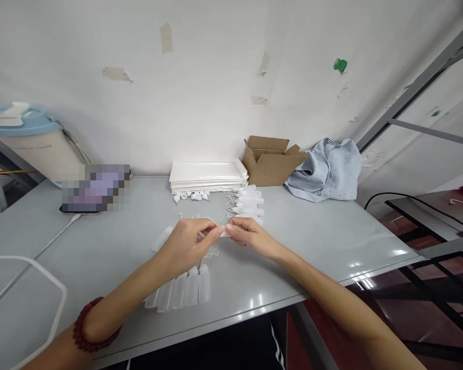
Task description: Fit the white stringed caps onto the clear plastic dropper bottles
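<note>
Over the middle of the table, my left hand (191, 242) and my right hand (250, 236) meet with pinched fingers. Between their fingertips is a small white piece (226, 233), mostly covered by the fingers, so its kind does not show. Several translucent plastic bottles (191, 288) lie in a row below my left hand, with thin white strands at their necks. Another bottle (162, 239) lies left of that hand. Beyond my right hand is a group of similar bottles (250, 198), also with strands. Small white caps (196, 196) sit near the white stack.
Against the wall are a stack of white flat packs (208, 174), an open cardboard box (270, 167) and a light blue cloth bag (327, 172). At left are a phone (96, 190) on a white cable (38, 257) and a large blue-lidded cup (31, 144). A metal frame (420, 82) rises at right.
</note>
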A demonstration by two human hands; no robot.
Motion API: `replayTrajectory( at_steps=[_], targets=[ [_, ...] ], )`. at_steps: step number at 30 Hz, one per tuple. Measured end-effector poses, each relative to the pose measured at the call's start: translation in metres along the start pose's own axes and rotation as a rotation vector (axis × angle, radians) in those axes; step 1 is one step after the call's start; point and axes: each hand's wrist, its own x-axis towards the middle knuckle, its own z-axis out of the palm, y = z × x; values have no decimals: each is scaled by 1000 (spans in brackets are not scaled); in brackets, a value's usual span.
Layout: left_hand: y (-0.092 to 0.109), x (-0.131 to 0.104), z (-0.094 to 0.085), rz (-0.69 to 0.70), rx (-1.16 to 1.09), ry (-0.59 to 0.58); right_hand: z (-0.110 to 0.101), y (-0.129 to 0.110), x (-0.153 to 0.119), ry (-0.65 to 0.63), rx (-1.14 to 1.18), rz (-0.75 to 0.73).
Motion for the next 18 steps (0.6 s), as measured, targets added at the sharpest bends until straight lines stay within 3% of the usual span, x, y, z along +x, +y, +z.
replayTrajectory(
  at_steps=[3,6,8,14,16,18],
  targets=[
    [2,0,-2,-137,-66,-109,0,0,-1,6,-62,-41],
    [1,0,-1,-149,-85,-134,1,1,-1,0,-47,-41],
    [0,-1,1,-54,-20,-109,0,0,-2,-22,8,-12],
    [-9,-3,7,429,307,67,-1,-5,-3,-50,145,119],
    [-9,-3,7,439,294,89,-2,-6,-2,-34,148,122],
    [-7,-2,5,343,236,65,-1,-6,-2,-21,140,105]
  ],
)
